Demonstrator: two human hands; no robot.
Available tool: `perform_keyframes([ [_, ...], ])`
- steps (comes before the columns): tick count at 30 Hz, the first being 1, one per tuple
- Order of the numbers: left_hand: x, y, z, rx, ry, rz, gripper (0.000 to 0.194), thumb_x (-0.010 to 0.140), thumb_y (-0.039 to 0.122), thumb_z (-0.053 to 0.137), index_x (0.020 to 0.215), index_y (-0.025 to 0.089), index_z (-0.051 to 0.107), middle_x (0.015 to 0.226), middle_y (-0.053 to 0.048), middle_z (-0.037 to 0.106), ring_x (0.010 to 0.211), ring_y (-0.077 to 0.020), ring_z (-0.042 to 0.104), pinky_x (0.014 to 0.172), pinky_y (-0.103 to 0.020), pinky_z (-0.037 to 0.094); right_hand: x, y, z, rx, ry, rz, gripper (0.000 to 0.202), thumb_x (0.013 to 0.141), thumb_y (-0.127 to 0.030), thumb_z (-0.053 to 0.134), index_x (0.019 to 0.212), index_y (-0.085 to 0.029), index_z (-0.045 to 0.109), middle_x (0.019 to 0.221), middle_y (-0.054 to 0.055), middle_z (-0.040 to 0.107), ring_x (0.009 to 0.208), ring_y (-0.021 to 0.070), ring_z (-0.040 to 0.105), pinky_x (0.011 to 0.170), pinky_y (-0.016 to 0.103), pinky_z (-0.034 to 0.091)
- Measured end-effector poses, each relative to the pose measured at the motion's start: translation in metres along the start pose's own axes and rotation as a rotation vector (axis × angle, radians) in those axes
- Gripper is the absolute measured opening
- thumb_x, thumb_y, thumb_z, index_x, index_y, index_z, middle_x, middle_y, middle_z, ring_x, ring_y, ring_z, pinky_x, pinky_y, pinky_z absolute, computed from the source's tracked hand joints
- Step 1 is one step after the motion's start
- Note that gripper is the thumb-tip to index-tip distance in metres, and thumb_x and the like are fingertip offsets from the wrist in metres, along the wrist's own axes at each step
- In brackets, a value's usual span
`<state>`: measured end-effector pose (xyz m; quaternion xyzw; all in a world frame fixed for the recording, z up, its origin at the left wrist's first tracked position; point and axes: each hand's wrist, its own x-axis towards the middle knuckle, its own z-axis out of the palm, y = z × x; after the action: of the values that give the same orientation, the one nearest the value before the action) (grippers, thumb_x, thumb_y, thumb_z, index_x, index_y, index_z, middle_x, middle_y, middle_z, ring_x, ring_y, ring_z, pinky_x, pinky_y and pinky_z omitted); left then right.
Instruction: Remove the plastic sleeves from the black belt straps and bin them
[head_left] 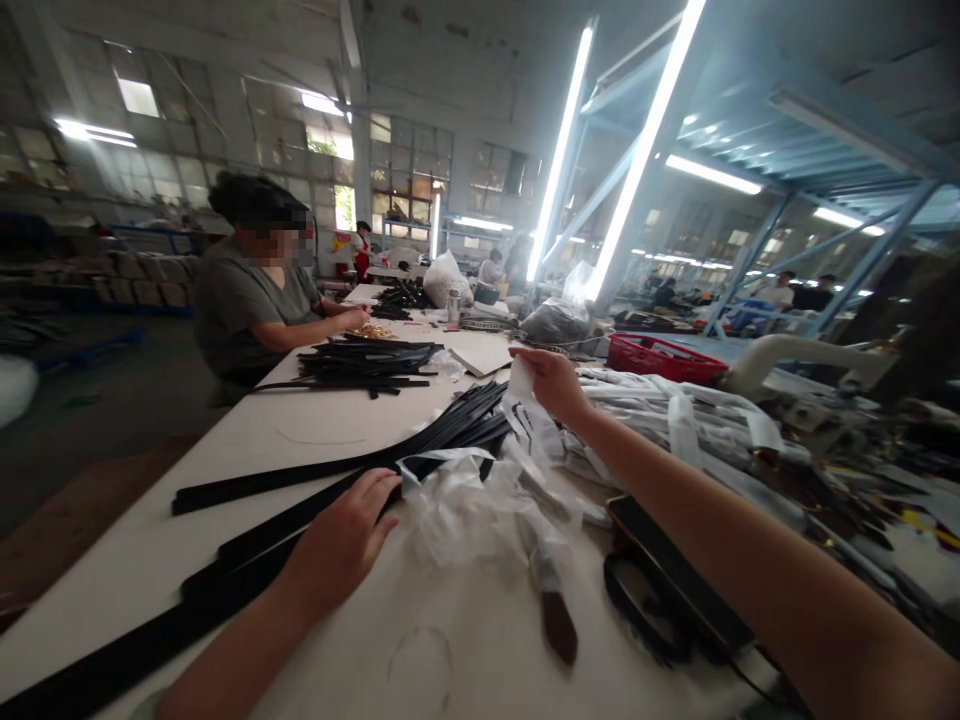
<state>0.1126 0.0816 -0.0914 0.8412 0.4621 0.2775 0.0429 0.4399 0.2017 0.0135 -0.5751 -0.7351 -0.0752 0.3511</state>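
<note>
My right hand (555,385) is raised over the table, its fingers pinching the upper end of a thin, translucent white plastic wrap (457,510). The wrap hangs crumpled down to the tabletop in front of me. My left hand (349,540) lies on long black straps (300,510), thumb apart from the fingers, its fingertips beside the wrap's left edge. Whether those fingertips touch the plastic is unclear. The straps fan out from the middle of the table to the lower left. Right of the wrap's lower part rests a strip with a dark brown pointed end (559,625).
A person (259,290) sits across the table at left, beside another pile of black straps (367,360). White-wrapped strips (660,405) are heaped on the right near a red basket (660,358). A dark flat object (675,570) lies under my right forearm.
</note>
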Motion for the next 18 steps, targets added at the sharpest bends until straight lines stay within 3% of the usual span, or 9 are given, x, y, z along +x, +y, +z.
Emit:
perform_keyframes([
  [5, 0.001, 0.013, 0.001, -0.163, 0.103, -0.010, 0.037, 0.088, 0.022, 0.049, 0.125, 0.022, 0.044, 0.128, -0.009, 0.048, 0.091, -0.0174, 0.060, 0.085, -0.036, 0.055, 0.013, -0.048, 0.012, 0.225, 0.069, -0.087, 0.055, 0.074, 0.001, 0.041, 0.116, -0.023, 0.066, 0.113, 0.002, 0.068, 0.105, 0.0202, 0.061, 0.092, 0.030, 0.044],
  [9, -0.003, 0.020, 0.002, -0.177, 0.182, 0.044, 0.044, 0.087, 0.018, 0.051, 0.129, 0.023, 0.040, 0.132, -0.010, 0.044, 0.094, -0.0175, 0.060, 0.086, -0.037, 0.055, 0.022, -0.082, 0.030, 0.369, 0.050, -0.099, 0.047, 0.071, 0.000, 0.044, 0.104, -0.019, 0.072, 0.097, 0.004, 0.072, 0.096, 0.0220, 0.065, 0.085, 0.032, 0.049],
  [11, -0.003, 0.019, -0.004, -0.118, 0.315, 0.061, 0.050, 0.087, 0.019, 0.052, 0.134, 0.022, 0.035, 0.134, -0.013, 0.042, 0.103, -0.0205, 0.058, 0.091, -0.041, 0.052, 0.021, -0.104, 0.037, 0.452, 0.033, -0.134, 0.044, 0.073, -0.002, 0.045, 0.106, -0.019, 0.071, 0.097, 0.004, 0.072, 0.094, 0.0213, 0.065, 0.084, 0.032, 0.050],
  [13, -0.001, 0.016, -0.018, 0.004, 0.498, 0.102, 0.057, 0.087, 0.018, 0.054, 0.139, 0.019, 0.031, 0.138, -0.017, 0.038, 0.118, -0.0258, 0.050, 0.098, -0.046, 0.046, 0.013, -0.131, 0.042, 0.542, -0.003, -0.189, 0.042, 0.075, -0.004, 0.046, 0.107, -0.018, 0.070, 0.096, 0.004, 0.072, 0.092, 0.0205, 0.065, 0.082, 0.031, 0.051],
  [15, 0.000, 0.017, -0.039, 0.149, 0.662, 0.210, 0.054, 0.086, 0.013, 0.055, 0.137, 0.020, 0.038, 0.141, -0.017, 0.038, 0.129, -0.0289, 0.039, 0.104, -0.050, 0.039, -0.001, -0.159, 0.047, 0.633, -0.060, -0.254, 0.041, 0.074, -0.004, 0.045, 0.104, -0.017, 0.070, 0.094, 0.004, 0.072, 0.089, 0.0193, 0.066, 0.079, 0.029, 0.052],
  [18, -0.013, 0.029, -0.073, 0.183, 0.714, 0.451, 0.039, 0.086, 0.009, 0.054, 0.122, 0.025, 0.057, 0.130, -0.009, 0.055, 0.124, -0.0248, 0.045, 0.103, -0.046, 0.040, -0.034, -0.198, 0.050, 0.747, -0.163, -0.349, 0.039, 0.071, 0.000, 0.047, 0.096, -0.016, 0.071, 0.091, 0.002, 0.072, 0.086, 0.0172, 0.066, 0.077, 0.026, 0.052],
])
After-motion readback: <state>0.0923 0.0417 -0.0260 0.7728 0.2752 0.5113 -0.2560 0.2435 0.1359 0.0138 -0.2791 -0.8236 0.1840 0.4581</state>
